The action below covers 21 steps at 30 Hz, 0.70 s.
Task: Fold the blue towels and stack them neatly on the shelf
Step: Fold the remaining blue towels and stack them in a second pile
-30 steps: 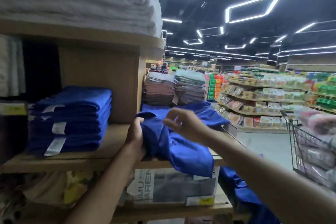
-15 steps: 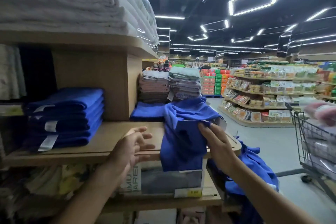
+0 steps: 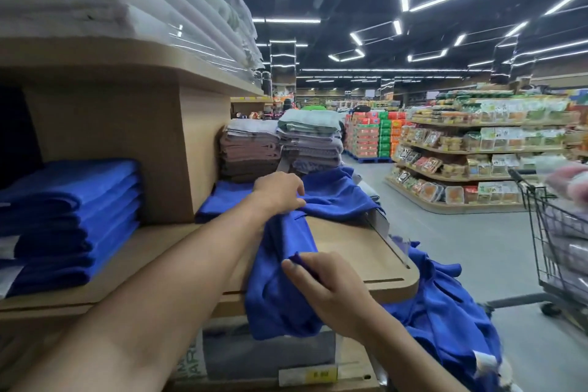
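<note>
Left hand [image 3: 278,192] curls down on the far part of a loose blue towel [image 3: 276,296], fingers bunching the cloth where it lies on the wooden shelf [image 3: 353,251]; right hand [image 3: 331,291] pinches a near edge of the same towel between thumb and curled fingers, at the shelf's front lip. The towel runs from the far right of the shelf board, under the left hand, and hangs over the front edge toward the lower tier, unfolded and rumpled. Folded blue stack [image 3: 70,216] sits on the same shelf at far left, well apart from the hands; one flat folded blue towel [image 3: 222,204] lies just left of the left hand, against the wooden divider. More loose blue towels [image 3: 445,321] hang in a heap off the shelf's right end, near side. Brown and grey towel stacks [image 3: 280,149] sit beyond, a shopping cart [image 3: 560,232] at right. Handling call: cloth looks light, soft, limp, no stiffness, so it will sag and slide off the edge if let go; not fragile, not slippery. Best hold is at corners or along a hem with both hands, pulled taut to square the edges before laying the fold flat on the bare board; grabbing mid-cloth only bunches it
</note>
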Available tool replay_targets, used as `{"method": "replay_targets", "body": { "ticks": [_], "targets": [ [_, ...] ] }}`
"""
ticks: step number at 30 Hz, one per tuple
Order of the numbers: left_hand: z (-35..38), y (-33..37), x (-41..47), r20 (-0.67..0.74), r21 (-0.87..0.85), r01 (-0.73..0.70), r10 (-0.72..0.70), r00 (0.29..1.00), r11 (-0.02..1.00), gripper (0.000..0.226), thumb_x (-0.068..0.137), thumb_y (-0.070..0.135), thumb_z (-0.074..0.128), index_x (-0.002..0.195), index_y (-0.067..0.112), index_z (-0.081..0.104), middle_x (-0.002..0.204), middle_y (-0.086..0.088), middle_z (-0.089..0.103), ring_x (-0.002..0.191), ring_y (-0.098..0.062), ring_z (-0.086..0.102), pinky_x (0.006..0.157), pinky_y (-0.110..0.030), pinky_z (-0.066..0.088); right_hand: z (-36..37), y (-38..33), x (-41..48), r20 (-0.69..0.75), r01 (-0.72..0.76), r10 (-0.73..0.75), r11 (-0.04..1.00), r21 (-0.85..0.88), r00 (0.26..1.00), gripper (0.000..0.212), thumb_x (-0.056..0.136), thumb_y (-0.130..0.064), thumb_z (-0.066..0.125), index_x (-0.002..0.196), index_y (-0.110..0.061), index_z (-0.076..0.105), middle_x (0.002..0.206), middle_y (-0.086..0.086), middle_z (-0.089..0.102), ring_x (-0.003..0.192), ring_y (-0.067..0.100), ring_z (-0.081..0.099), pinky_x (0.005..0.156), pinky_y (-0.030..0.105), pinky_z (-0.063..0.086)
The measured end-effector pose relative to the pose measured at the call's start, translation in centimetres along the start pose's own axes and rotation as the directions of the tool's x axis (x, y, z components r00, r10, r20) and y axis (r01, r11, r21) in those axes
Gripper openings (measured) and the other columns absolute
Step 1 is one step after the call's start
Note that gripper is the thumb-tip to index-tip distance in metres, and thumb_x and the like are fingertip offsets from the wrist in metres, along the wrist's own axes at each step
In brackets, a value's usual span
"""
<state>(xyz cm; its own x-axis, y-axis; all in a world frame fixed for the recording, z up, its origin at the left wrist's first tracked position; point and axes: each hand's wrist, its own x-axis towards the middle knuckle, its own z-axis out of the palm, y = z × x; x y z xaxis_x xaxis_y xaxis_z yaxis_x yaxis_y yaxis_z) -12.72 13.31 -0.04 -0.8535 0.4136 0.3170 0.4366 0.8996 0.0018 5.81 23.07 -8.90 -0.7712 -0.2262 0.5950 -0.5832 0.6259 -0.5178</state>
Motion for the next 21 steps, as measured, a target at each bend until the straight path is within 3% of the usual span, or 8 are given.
{"method": "replay_targets", "body": {
  "ticks": [3,7,9,12,14,16,18,21],
  "targets": [
    [1.6,-0.5,2.4,0.152,0.229,-0.023,-0.012,0.988,0.973,0.040,0.077,0.059,0.068,0.108,0.035,0.071,0.117,0.006,0.069,0.110,-0.023,0.065,0.081,-0.034,0.045,-0.2,-0.1,0.2,-0.026,0.021,-0.022,0.999,-0.038,0.999,0.051,0.096,-0.054,0.041,0.066,-0.014,0.031,0.057,0.009,0.037,0.056,0.025,0.040,0.057,0.049,0.036],
    [1.6,-0.9,3.6,0.200,0.226,-0.050,0.003,0.980,0.973,0.023,0.076,0.052,0.066,0.095,0.039,0.073,0.109,0.009,0.070,0.102,-0.022,0.065,0.080,-0.035,0.045,-0.1,0.3,0.3,-0.032,0.020,-0.021,0.999,-0.027,0.999,0.052,0.096,-0.054,0.042,0.066,-0.013,0.031,0.055,0.005,0.034,0.055,0.024,0.038,0.055,0.048,0.035],
    [0.9,-1.0,3.7,0.159,0.103,-0.018,0.001,0.987,0.995,0.012,0.077,0.041,0.064,0.086,0.039,0.071,0.105,0.009,0.072,0.098,-0.022,0.066,0.080,-0.034,0.049,0.0,0.5,0.4,-0.032,0.014,-0.014,1.000,-0.008,0.999,0.052,0.097,-0.055,0.042,0.066,-0.013,0.034,0.056,0.006,0.037,0.054,0.023,0.040,0.056,0.049,0.037],
    [-1.4,-1.3,3.9,-0.039,-0.259,0.054,-0.066,0.997,0.964,0.011,0.083,0.032,0.059,0.082,0.028,0.068,0.092,0.003,0.072,0.091,-0.024,0.067,0.080,-0.033,0.053,0.1,0.8,0.3,-0.024,-0.014,0.016,0.998,0.060,1.000,0.050,0.098,-0.057,0.043,0.065,-0.020,0.038,0.056,0.001,0.038,0.053,0.017,0.040,0.056,0.051,0.038],
    [-4.1,-1.7,3.9,-0.180,-0.514,0.069,-0.186,0.966,0.855,0.017,0.089,0.027,0.054,0.076,0.019,0.062,0.078,-0.001,0.065,0.079,-0.025,0.061,0.068,-0.032,0.045,0.0,0.9,0.4,-0.006,-0.051,0.053,0.985,0.165,0.999,0.047,0.098,-0.057,0.044,0.064,-0.024,0.042,0.056,-0.008,0.037,0.054,0.010,0.039,0.056,0.050,0.037],
    [-6.9,-2.6,3.2,-0.255,-0.700,0.047,-0.311,0.915,0.712,0.024,0.092,0.024,0.049,0.069,0.018,0.052,0.067,0.001,0.053,0.069,-0.023,0.050,0.058,-0.032,0.033,-0.2,0.8,0.6,-0.025,-0.082,0.092,0.962,0.259,0.995,0.050,0.096,-0.056,0.047,0.068,-0.015,0.047,0.060,-0.009,0.040,0.057,0.013,0.040,0.058,0.052,0.036],
    [-9.1,-4.2,1.8,-0.254,-0.853,-0.002,-0.412,0.875,0.523,0.025,0.094,0.025,0.042,0.077,0.014,0.057,0.070,0.000,0.052,0.071,-0.022,0.048,0.063,-0.029,0.033,-0.5,0.5,0.8,-0.060,-0.119,0.149,0.929,0.349,0.987,0.056,0.097,-0.052,0.050,0.070,-0.003,0.048,0.063,0.001,0.042,0.059,0.018,0.040,0.057,0.050,0.035],
    [-10.3,-7.9,-1.8,-0.153,-0.973,-0.030,-0.540,0.828,0.230,0.025,0.092,0.023,0.040,0.073,0.020,0.056,0.071,-0.003,0.053,0.070,-0.020,0.051,0.069,-0.033,0.037,-1.7,0.2,1.0,-0.145,-0.143,0.253,0.841,0.522,0.957,0.043,0.104,-0.029,0.054,0.063,-0.016,0.055,0.061,-0.002,0.049,0.058,0.010,0.045,0.055,0.031,0.038]
  ]
}}
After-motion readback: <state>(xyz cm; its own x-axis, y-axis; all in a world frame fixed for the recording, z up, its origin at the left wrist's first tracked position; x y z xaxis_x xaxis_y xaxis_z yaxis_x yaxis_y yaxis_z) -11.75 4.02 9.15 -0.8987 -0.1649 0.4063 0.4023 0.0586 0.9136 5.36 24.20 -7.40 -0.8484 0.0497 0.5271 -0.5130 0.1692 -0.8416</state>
